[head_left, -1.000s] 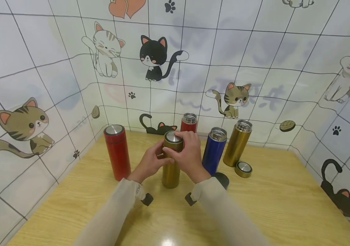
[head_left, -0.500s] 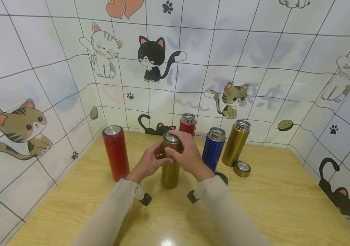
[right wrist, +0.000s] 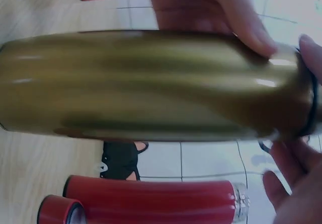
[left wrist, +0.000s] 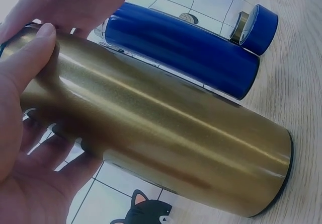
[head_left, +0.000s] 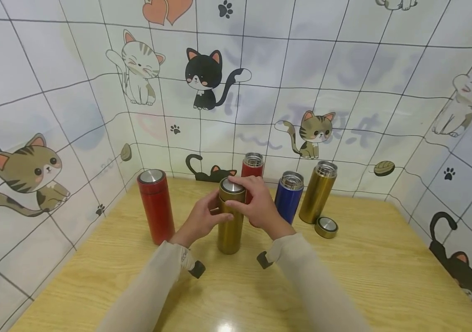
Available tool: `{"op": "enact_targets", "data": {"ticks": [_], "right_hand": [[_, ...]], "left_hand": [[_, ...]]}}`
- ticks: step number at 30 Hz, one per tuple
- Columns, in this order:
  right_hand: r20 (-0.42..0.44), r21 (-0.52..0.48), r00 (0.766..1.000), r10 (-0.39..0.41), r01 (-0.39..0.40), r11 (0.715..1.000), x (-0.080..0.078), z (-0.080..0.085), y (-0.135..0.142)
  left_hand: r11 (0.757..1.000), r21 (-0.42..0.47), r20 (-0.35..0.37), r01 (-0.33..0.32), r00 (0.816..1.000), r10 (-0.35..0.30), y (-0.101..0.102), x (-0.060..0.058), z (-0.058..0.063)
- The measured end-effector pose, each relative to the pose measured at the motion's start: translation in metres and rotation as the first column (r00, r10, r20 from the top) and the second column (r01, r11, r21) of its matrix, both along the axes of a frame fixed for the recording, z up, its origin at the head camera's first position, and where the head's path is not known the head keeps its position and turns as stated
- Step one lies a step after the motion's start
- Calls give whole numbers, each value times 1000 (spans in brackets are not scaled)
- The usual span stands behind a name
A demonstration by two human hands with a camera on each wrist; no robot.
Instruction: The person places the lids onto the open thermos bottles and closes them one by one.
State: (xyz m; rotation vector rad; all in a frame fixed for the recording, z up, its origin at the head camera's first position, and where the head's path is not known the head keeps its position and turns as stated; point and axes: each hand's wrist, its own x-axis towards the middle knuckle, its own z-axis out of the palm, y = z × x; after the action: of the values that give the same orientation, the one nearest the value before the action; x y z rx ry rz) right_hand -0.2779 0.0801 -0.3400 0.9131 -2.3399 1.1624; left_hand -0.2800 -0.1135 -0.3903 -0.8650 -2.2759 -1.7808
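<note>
A gold thermos flask (head_left: 230,237) stands upright on the table, in the middle of the head view. My left hand (head_left: 199,220) grips its upper body from the left, thumb in front. On top sits its gold lid (head_left: 232,188) with a silver disc. The fingers and thumb of my right hand (head_left: 259,203) hold this lid from the right. Across the left wrist view runs the flask body (left wrist: 166,123), with the left thumb over it. In the right wrist view a dark seam (right wrist: 311,105) shows between lid and body, close to the right fingertips.
A red lidded flask (head_left: 157,212) stands left. Lidless flasks stand behind and right: red (head_left: 253,165), blue (head_left: 289,198) and gold (head_left: 318,193). A loose gold lid (head_left: 326,228) lies at right, a blue lid (left wrist: 259,30) near the blue flask, a red lid (right wrist: 58,211) near the red one.
My right wrist has swung outward to the right while its fingers stay at the lid. The sleeve now covers the dark loose lid in the head view. The left hand keeps its grip.
</note>
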Motion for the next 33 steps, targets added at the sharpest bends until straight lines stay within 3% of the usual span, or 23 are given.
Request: {"op": "enact_targets", "data": {"ticks": [4,8,17,19,21,24,26,28,30,33], "right_hand": [[-87,-27,991,-99,97,995,3,-5,-8],[-185,-59,967,-174,165,984,4,-10,-13],[-359,-84,851,-384,381,921,6,-12,-27],[-377,-78,833,-405,407,910,7,-12,-29],[-382,-71,833,-401,406,911,6,-12,-30],[-328,-67,884,-334,330,941,5,-12,-30],[-223,-79,942,-251,239,968,5,-13,-27],[-75,-137,990,-120,109,985,5,-14,-24],[66,-223,997,31,-15,975,5,-16,-19],[175,-325,962,211,-146,935,3,-18,-12]], "left_hand": [[1000,15,-20,13,1000,-12,1,0,-1],[999,36,-33,21,999,-20,3,-1,-2],[999,44,1,14,1000,-14,6,1,1],[999,39,23,6,1000,-7,6,2,1],[999,35,35,0,999,-2,5,3,1],[1000,29,33,-9,999,8,4,3,0],[1000,26,21,-8,1000,7,3,2,-1],[1000,28,16,1,1000,-1,3,2,-1],[1000,28,22,1,1000,-2,2,1,-2],[1000,30,25,-1,1000,0,2,1,-2]]}}
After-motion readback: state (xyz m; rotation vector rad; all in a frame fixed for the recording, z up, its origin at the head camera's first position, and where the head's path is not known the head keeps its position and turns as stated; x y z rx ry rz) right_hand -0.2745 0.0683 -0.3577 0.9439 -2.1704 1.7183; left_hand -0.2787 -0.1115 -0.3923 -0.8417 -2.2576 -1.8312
